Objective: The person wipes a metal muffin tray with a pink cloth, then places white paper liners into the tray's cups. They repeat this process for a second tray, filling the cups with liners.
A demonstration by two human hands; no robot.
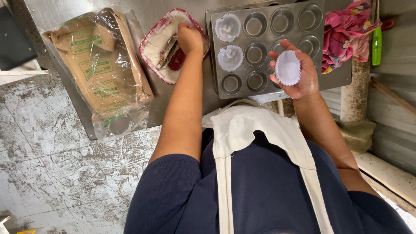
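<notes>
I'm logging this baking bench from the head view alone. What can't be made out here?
- Left hand: fingers reach into the red-rimmed dish; its own back hides what they grip.
- Muffin tray: far cups cut off by the top edge.
- Right hand cradles a white paper liner and covers a tray cup.

L arm is stretched fwd, nearly straight, w/ the left hand (190, 38) bent down at the wrist, fingers curled under. R forearm is raised, the right hand (299, 71) turned palm-up, fingers cupped.
</notes>
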